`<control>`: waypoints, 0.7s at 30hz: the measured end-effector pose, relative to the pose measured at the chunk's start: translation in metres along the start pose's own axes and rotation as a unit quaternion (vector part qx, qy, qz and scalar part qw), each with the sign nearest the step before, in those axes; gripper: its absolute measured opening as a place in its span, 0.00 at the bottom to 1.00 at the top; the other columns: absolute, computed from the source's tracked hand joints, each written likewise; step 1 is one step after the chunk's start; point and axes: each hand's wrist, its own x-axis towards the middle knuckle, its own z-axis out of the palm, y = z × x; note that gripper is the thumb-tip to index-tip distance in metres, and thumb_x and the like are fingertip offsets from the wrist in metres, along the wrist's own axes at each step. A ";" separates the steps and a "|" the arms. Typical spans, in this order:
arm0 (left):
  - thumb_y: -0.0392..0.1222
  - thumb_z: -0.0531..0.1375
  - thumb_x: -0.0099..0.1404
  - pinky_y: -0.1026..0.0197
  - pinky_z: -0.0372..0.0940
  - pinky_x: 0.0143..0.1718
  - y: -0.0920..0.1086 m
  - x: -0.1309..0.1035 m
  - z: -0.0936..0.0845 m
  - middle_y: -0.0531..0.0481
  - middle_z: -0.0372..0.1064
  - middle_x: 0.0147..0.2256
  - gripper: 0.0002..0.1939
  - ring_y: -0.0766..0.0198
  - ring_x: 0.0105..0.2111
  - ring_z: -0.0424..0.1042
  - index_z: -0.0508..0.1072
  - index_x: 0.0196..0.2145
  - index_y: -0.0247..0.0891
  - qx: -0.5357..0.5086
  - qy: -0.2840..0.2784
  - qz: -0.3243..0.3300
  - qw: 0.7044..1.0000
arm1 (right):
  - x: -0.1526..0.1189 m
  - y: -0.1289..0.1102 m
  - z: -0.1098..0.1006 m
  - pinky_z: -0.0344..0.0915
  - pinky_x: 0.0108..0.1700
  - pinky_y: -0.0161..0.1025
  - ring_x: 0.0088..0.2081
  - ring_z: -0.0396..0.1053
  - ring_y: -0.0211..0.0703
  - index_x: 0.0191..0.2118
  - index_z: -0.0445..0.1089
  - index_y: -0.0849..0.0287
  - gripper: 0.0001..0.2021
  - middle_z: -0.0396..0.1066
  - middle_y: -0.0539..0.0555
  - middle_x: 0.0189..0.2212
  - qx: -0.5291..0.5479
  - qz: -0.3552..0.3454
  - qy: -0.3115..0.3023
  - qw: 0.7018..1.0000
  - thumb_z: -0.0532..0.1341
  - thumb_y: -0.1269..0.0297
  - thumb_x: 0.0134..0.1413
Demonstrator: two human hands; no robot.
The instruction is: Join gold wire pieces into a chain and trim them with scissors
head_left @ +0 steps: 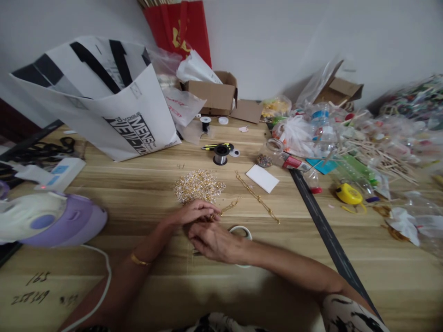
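Observation:
Close together over the near middle of the table are my left hand (pixel 195 212) and my right hand (pixel 216 242). The left fingers are pinched on a gold bead chain (pixel 228 209), whose free end trails right along the wood. My right hand is curled just below, its fingertips turned in; what they grip is hidden. A thin dark object (pixel 196 252) pokes out beneath it, too covered to name. Beyond the left hand lies a pile of gold and clear beaded pieces (pixel 199 186). A second gold chain (pixel 259 198) stretches out to the right. Partly behind my right wrist is a white ring (pixel 246 230).
A wire spool (pixel 220 156), a yellow cutter (pixel 208 147) and a white card (pixel 262 178) lie farther back. At left stand a purple-and-white appliance (pixel 65 219) and a large paper bag (pixel 138 115). Plastic bottles, sticks and a yellow tape measure (pixel 349 193) crowd the right.

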 end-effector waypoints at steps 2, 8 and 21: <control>0.45 0.58 0.60 0.62 0.64 0.41 -0.002 0.002 -0.002 0.41 0.75 0.41 0.17 0.59 0.41 0.72 0.75 0.43 0.31 0.029 0.005 0.035 0.999 | -0.004 0.005 -0.003 0.62 0.35 0.34 0.29 0.64 0.34 0.32 0.64 0.62 0.03 0.66 0.49 0.26 0.137 0.040 0.017 0.990 0.54 0.74 0.53; 0.45 0.58 0.60 0.64 0.65 0.40 -0.009 0.007 -0.001 0.45 0.76 0.39 0.15 0.61 0.39 0.73 0.76 0.40 0.33 0.045 0.024 0.053 0.997 | -0.016 0.020 -0.001 0.64 0.22 0.27 0.24 0.69 0.33 0.34 0.63 0.62 0.10 0.67 0.48 0.25 0.529 0.167 0.022 0.832 0.60 0.61 0.51; 0.46 0.57 0.62 0.63 0.65 0.42 -0.006 0.006 -0.002 0.44 0.75 0.41 0.17 0.60 0.40 0.72 0.75 0.43 0.33 0.077 0.017 0.057 0.995 | -0.027 0.028 -0.009 0.66 0.21 0.27 0.26 0.71 0.33 0.35 0.69 0.64 0.15 0.69 0.49 0.27 0.610 0.162 0.028 0.775 0.68 0.61 0.41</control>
